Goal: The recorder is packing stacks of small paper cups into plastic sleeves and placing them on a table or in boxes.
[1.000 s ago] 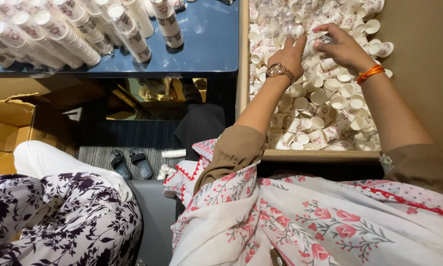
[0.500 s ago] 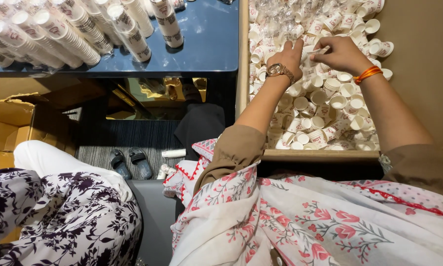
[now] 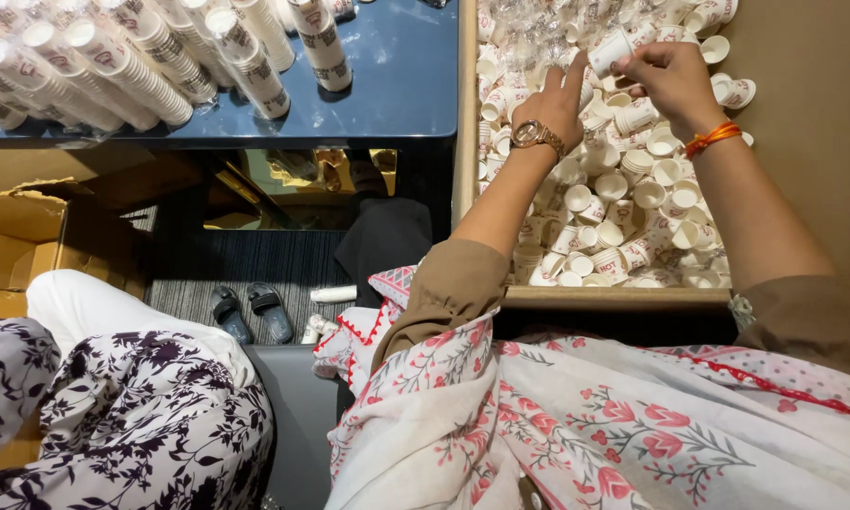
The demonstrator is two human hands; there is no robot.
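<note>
White paper cup (image 3: 610, 50), one, pinched at its rim in your right hand (image 3: 672, 77); your left hand (image 3: 552, 104), fingers loosely spread, empty, above the cardboard box (image 3: 467, 113) of uncountable loose cups (image 3: 633, 189).

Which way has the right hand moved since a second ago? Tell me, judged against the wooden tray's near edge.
Yes. The right hand, pinching a small paper cup, has moved slightly up the picture, away from the wooden tray's near edge.

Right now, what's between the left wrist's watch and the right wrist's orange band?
Head view: loose small white paper cups heaped in the wooden-edged tray fill the stretch between the watch and the orange band. No bare tray floor shows there.
</note>
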